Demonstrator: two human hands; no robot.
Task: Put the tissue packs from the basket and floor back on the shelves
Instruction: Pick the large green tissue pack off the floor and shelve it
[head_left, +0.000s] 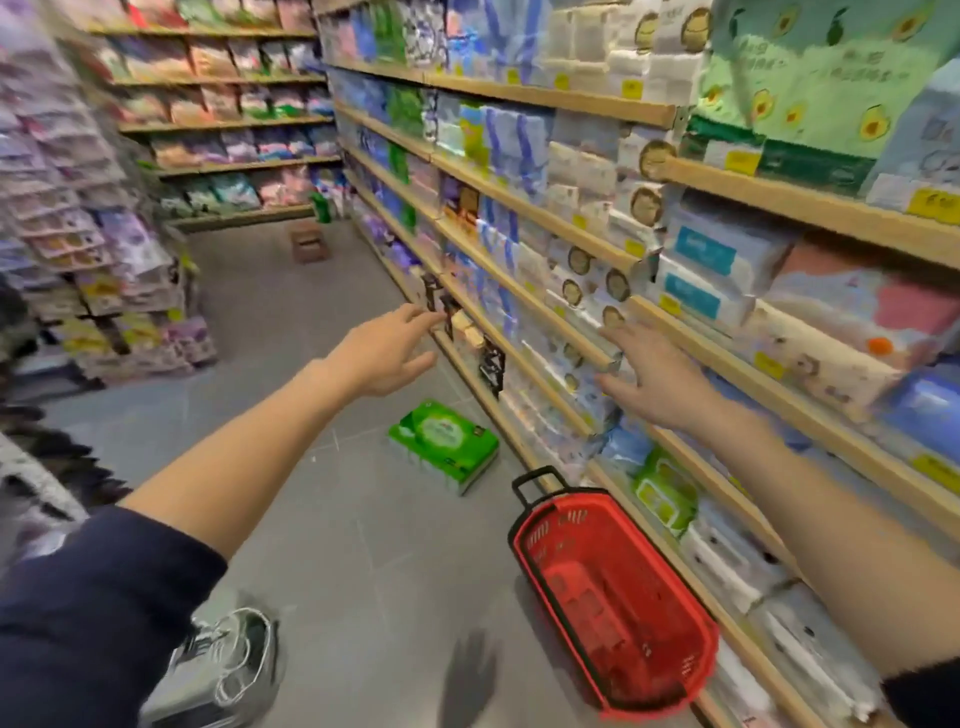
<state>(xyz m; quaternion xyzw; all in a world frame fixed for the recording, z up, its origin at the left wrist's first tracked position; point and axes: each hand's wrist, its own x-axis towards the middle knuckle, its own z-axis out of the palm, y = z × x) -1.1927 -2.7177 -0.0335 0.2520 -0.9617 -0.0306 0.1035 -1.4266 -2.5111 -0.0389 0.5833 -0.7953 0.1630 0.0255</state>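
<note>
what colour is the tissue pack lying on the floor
Green, with a white oval label; the tissue pack shows in the head view.

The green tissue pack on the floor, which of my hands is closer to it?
Left. Your left hand hovers open just above and left of the green tissue pack; your right hand is further right, at the shelves.

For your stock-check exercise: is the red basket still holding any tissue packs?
No, the basket shows only its bare red floor, while one green pack lies on the floor.
</note>
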